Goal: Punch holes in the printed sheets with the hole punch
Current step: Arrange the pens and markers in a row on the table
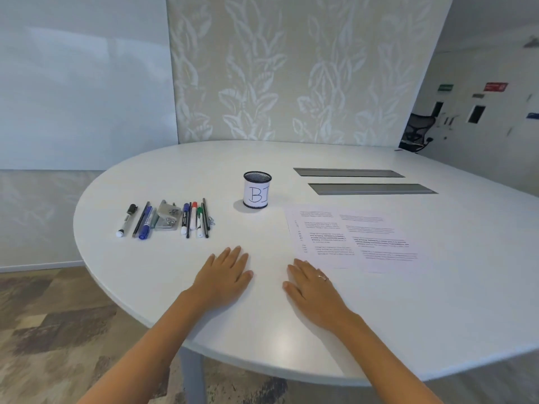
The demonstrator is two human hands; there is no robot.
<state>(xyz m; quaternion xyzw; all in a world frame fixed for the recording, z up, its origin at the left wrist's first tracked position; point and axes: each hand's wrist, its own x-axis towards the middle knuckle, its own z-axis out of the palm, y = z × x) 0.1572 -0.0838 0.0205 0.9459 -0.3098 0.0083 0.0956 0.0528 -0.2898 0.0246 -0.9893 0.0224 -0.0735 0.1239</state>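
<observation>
Both hands lying flat, palms down, on the white table (408, 301), holding nothing. Left hand (224, 275) resting with fingers spread and released, pointing away toward the row of pens. Right hand (312, 290) resting likewise, open and empty, a ring (321, 277) showing on one finger, fingertips lying just beside the near left corner of the sheets.

Sheets (354, 237) lying flat to the right of the hands, printed text facing away from the wearer, at least two overlapping, the right one sitting a little nearer.

Punch (166, 219) sitting well to the left, beyond the left hand, a grey metal piece lying in the middle of the row of stationery, untouched. Black marker (126, 220), dark pen (141, 219) and blue marker (146, 223) lying to its left; more markers (192, 220) with blue, red and green caps and thin dark pens lying to its right, all roughly parallel.

Mesh cup (257, 189) standing upright farther back, between the punch and the sheets, wearing a white label reading "BI". Two grey slots (361, 180) lying in the tabletop beyond the sheets.
</observation>
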